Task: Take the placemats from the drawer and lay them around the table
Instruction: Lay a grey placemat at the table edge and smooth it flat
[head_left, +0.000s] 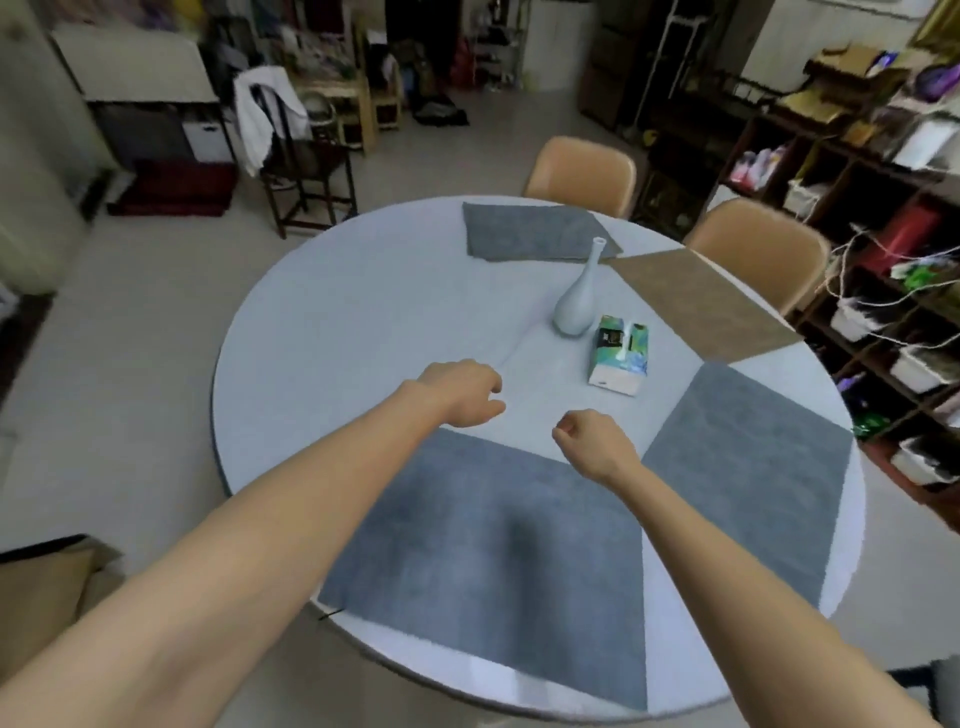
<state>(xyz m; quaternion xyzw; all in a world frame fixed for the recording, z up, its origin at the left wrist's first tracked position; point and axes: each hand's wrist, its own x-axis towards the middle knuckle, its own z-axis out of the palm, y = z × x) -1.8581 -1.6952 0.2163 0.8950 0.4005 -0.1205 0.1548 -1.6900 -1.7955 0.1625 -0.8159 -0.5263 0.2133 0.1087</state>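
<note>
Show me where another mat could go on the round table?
The left side of the table is bare, between the far gray placemat and the near gray placemat. The right side is crowded: brown placemat, right gray placemat, vase and tissue box.

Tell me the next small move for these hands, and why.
Probably draw both hands back and fetch another mat for the table's bare left side. Four placemats already lie there: the near grey one, the right grey one, the brown one and the far grey one. The left hand and right hand hold nothing.
</note>
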